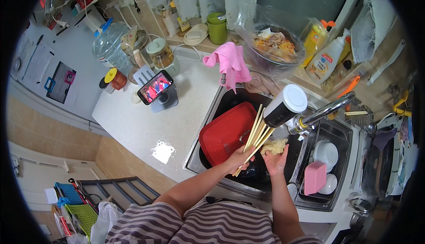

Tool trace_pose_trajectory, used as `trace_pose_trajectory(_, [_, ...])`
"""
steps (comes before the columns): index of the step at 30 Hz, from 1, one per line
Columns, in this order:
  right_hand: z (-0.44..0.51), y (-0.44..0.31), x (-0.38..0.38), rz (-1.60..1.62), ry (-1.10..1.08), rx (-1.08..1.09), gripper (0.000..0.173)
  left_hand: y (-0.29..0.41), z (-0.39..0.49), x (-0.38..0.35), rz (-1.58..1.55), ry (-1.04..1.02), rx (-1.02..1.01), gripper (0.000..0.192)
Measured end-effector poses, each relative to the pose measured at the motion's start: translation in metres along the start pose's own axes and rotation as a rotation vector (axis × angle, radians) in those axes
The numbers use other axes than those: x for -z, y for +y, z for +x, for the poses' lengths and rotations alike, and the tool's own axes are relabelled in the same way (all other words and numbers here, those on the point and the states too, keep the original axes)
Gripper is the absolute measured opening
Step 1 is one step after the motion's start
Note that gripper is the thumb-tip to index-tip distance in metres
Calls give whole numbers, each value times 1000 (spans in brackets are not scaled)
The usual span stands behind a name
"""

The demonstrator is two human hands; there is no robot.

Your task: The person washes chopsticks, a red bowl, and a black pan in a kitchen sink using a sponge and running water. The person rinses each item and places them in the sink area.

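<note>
Over the dark sink basin, my left hand grips a bundle of wooden chopsticks, which fan out toward the faucet. My right hand is beside it, palm up with fingers partly spread, and a crumpled pale yellow cloth rests on the fingers. Behind the hands, a large red plastic basin leans in the sink. A white and black cylindrical water filter on the chrome faucet stands just beyond the chopstick tips and covers part of the sink.
A rack on the right holds white bowls and a pink container. A pink cloth hangs behind the sink. On the left counter, a phone sits on a stand. Bottles and a plastic-covered bowl line the sill.
</note>
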State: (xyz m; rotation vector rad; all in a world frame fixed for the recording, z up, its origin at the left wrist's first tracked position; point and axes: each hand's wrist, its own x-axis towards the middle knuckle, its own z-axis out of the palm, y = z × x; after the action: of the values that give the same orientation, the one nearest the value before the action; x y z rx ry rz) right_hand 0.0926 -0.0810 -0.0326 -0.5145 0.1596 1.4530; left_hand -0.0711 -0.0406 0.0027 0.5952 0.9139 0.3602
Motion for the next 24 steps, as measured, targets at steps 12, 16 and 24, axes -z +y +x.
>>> trace_pose_trajectory(12, [66, 7, -8, -762, 354, 583, 51, -25, 11, -18, 520, 163, -193, 33])
trace_pose_trajectory(16, [66, 7, -12, -699, 245, 339, 43, -17, 13, -11, 490, 175, -172, 34])
trace_pose_trajectory(24, [30, 26, -21, -644, 205, 92, 31, -16, 15, -8, 192, 82, -42, 31])
